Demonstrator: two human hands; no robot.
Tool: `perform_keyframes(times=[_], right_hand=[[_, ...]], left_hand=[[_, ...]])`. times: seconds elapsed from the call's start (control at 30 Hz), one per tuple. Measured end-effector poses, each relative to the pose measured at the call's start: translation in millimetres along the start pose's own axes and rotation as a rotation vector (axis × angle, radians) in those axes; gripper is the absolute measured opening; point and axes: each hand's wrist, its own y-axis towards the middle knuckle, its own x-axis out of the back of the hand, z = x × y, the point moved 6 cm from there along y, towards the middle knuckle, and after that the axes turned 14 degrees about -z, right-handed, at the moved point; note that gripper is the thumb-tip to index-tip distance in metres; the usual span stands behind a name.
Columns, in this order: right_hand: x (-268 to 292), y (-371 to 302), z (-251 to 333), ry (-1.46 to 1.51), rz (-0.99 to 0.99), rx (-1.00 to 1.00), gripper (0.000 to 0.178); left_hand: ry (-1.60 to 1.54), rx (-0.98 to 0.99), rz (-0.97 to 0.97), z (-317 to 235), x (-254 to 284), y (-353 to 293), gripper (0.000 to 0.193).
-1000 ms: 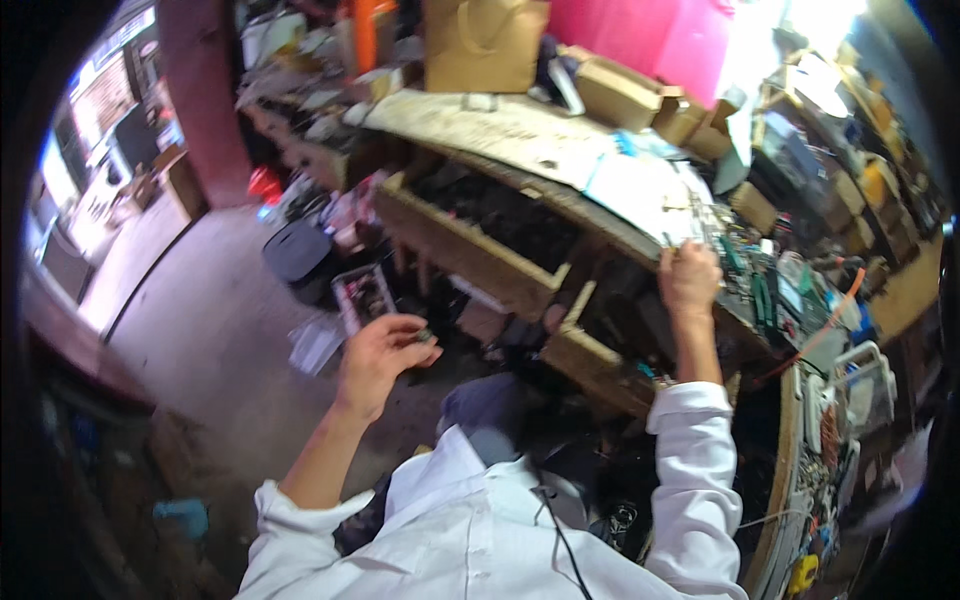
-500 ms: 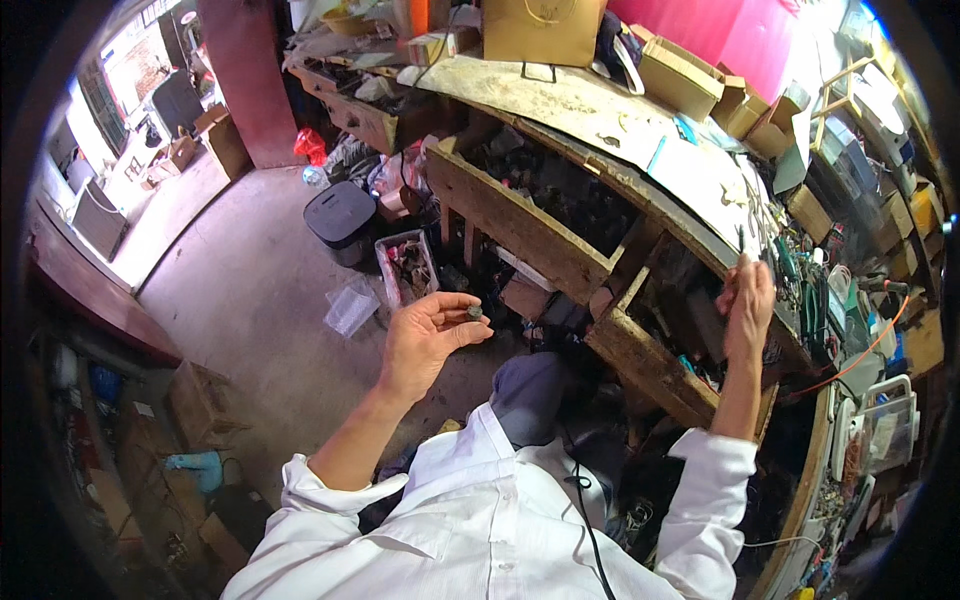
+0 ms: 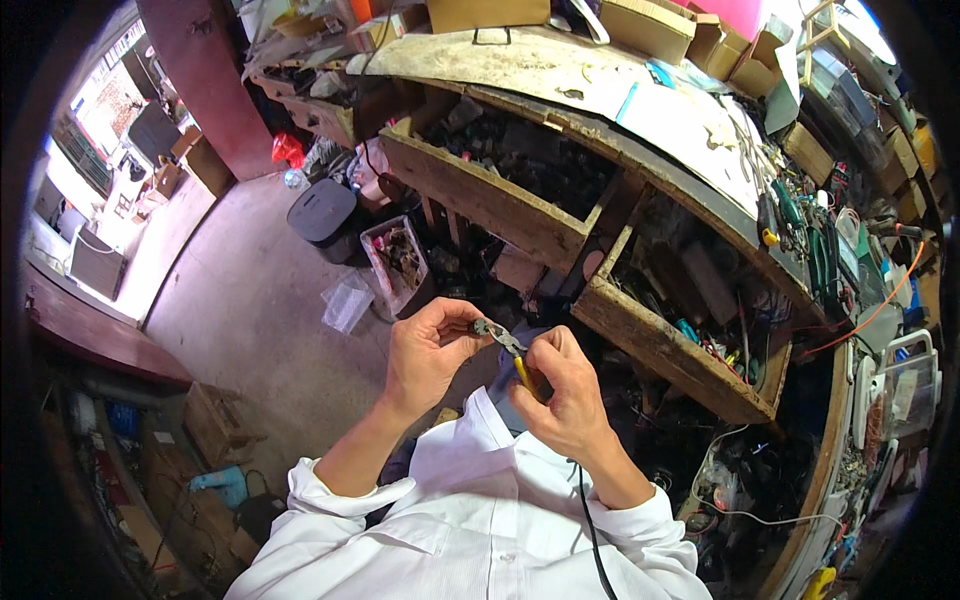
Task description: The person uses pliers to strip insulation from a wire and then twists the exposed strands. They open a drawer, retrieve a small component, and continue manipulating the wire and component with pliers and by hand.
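Observation:
My left hand (image 3: 425, 358) is raised in front of my chest, its thumb and fingers pinching a small dark roundish part (image 3: 482, 327). My right hand (image 3: 568, 395) is closed around the yellow handles of a pair of pliers (image 3: 510, 342). The metal jaws of the pliers point up and left and meet the small part at my left fingertips. Whether the jaws grip it or only touch it is too small to tell. Fingers hide most of the handles.
Two open wooden drawers (image 3: 490, 190) full of small parts jut out under the workbench (image 3: 480, 58). Hand tools (image 3: 815, 235) crowd the bench's right end. On the floor stand a black bin (image 3: 325, 212) and a box of scraps (image 3: 425, 285). A black cable (image 3: 592, 530) runs down my shirt.
My right hand has come from the tools at the bench's right end to my left hand, bringing the pliers. My left hand still pinches the small part. The view has shifted somewhat.

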Motion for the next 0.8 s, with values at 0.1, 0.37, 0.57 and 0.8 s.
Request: perform_keyframes(times=[0.1, 0.37, 0.57, 0.8], right_hand=[[0.0, 0.3, 2.2, -0.083, -0.008, 0.09, 0.019], [-6.6, -9.6, 1.2, -0.282, -0.104, 0.218, 0.021], [-1.7, -9.7, -17.1, -0.22, -0.121, 0.216, 0.023], [-2.1, -10.9, -11.1, -0.179, -0.22, 0.214, 0.027]], left_hand=[[0.12, -0.05, -0.025, -2.6, -1.4, -2.8, 0.021], [0.38, -0.266, -0.086, -23.9, -10.0, -14.8, 0.023], [0.477, -0.306, 0.05, -28.6, -21.3, -13.5, 0.02], [0.191, 0.028, 0.299, -9.3, -26.5, -16.7, 0.039]])
